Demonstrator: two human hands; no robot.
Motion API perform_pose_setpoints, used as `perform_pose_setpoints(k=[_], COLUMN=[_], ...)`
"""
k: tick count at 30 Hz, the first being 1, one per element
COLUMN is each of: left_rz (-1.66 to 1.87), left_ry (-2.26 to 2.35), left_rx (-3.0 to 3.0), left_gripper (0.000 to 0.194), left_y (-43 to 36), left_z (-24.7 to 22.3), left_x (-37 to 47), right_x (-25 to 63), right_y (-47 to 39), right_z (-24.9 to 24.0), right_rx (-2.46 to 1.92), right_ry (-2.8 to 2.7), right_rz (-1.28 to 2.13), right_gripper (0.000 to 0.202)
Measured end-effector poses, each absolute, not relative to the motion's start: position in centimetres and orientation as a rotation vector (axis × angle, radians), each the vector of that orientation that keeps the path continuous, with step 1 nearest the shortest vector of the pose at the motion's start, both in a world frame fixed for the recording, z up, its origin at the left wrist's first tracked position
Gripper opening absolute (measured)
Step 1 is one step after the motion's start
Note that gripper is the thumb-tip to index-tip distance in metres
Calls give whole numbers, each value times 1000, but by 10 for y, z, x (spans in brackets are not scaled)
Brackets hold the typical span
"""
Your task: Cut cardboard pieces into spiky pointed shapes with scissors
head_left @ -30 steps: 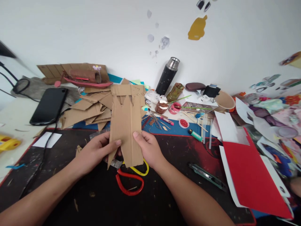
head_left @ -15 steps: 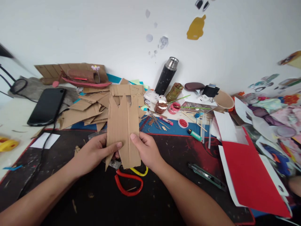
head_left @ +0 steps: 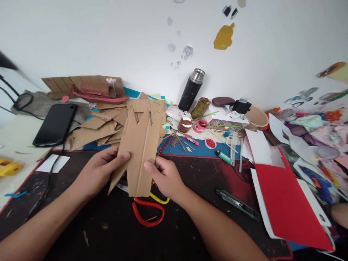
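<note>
Both hands hold a cut piece of brown cardboard (head_left: 140,145) above the dark mat (head_left: 114,224). My left hand (head_left: 99,170) pinches its left edge with the thumb on top. My right hand (head_left: 163,177) grips its lower right edge. The piece has pointed notches cut at its far end and a crease down the middle, and it tilts slightly to the right. Under it lie scissors (head_left: 148,210) with red and yellow handles, partly hidden by the cardboard and my right hand.
A heap of cardboard scraps (head_left: 100,127) lies behind. A black phone (head_left: 56,123) sits at the left, a black flask (head_left: 191,90) by the wall, a utility knife (head_left: 237,203) and red paper (head_left: 288,203) at the right. Small craft items (head_left: 206,136) crowd the middle back.
The cardboard has tilted and shifted slightly left and away from me. My left hand moved up its left edge; my right hand slid lower.
</note>
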State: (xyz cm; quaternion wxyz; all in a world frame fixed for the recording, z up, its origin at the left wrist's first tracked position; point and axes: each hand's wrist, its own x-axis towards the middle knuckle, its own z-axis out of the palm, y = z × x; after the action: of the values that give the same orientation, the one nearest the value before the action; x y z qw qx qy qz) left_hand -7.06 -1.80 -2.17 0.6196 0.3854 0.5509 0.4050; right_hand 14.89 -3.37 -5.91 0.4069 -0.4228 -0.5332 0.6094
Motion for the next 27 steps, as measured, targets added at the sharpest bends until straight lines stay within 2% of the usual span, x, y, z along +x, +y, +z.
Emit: perform_pose_setpoints(k=[5,9,14,16,24,27], left_rz=[1239,1457,1483,1479,1468,1464], left_ry=[1275,1202,1143,1129,1108,1105], left_rx=[645,499,458,463,472,475], left_gripper=[29,41,38,34,29,32], left_y=[-7,2,3,3,4,4], left_z=[-15,-24,-34,-36,-42,-43], left_x=[-68,-69,-70,-69,-68,-67], right_x=[152,150,160,169,186,181], right_y=[-35,-42,-61,-69,-95,-99], right_z=[-52,-50,-37,-29,-15,-22], right_rx=[-1070,-1155,-1110,-1167,-1354,-1381], right_ry=[-1392,-1509,-2194,-2334,-2753,-2835], right_rz=[1462,1384,1006,947,710,588], right_gripper=[49,44,25,26,52,46])
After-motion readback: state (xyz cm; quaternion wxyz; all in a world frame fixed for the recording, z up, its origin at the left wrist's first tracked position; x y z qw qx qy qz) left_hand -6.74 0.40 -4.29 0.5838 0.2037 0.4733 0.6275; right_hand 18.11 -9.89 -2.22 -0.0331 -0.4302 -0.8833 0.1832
